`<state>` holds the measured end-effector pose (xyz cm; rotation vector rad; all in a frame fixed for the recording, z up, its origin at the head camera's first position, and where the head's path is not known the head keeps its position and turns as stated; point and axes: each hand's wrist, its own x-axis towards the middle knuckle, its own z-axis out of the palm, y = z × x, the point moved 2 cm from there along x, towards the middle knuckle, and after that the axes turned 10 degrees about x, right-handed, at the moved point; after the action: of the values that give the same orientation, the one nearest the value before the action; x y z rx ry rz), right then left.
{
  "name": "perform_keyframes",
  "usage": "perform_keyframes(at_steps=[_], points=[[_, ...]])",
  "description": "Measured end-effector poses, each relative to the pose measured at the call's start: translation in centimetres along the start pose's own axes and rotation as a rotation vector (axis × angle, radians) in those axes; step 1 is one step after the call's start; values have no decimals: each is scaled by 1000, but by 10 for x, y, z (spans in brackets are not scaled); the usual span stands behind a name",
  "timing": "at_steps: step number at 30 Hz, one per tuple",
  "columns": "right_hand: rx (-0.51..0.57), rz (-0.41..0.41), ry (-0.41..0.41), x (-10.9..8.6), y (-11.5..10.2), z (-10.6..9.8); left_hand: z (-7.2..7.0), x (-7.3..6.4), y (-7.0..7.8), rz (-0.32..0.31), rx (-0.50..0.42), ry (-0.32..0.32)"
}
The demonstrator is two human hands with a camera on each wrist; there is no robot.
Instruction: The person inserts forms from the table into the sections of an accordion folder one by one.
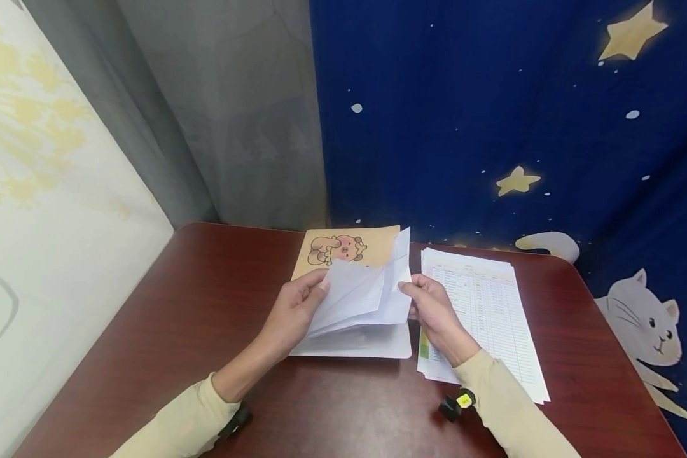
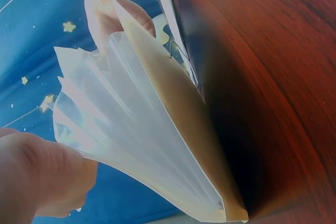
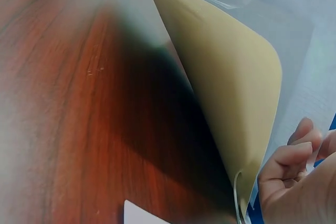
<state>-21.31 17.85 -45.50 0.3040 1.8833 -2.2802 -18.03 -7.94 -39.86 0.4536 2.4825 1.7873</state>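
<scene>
A display book with a tan cover, printed with a cartoon animal, lies on the table in front of me. Its translucent plastic sleeves are lifted and fanned apart, as the left wrist view also shows. At their left edge my left hand pinches the sleeves between thumb and fingers. My right hand pinches the right edge of a sleeve, close to the stack of printed sheets. A thin loop shows by the cover's edge in the right wrist view. Whether paper sits inside the held sleeves I cannot tell.
The stack of sheets, printed with tables, lies slightly askew to the right of the book. Dark red wood forms the tabletop. Behind it hang a grey curtain and a blue star-patterned curtain.
</scene>
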Motion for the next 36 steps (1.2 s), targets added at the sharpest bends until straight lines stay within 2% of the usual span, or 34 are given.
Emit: perform_keyframes(at_steps=[12, 19, 27, 30, 36], points=[[-35, 21, -4, 7, 1, 5, 0, 0, 0, 8, 0, -3], [-39, 39, 25, 9, 5, 6, 1, 0, 0, 20, 9, -16], [-145, 42, 64, 10, 6, 6, 0, -1, 1, 25, 5, -21], [-190, 15, 86, 11, 6, 7, 0, -1, 2, 25, -2, -21], [-346, -63, 164, 16, 3, 13, 0, -1, 3, 20, -4, -18]])
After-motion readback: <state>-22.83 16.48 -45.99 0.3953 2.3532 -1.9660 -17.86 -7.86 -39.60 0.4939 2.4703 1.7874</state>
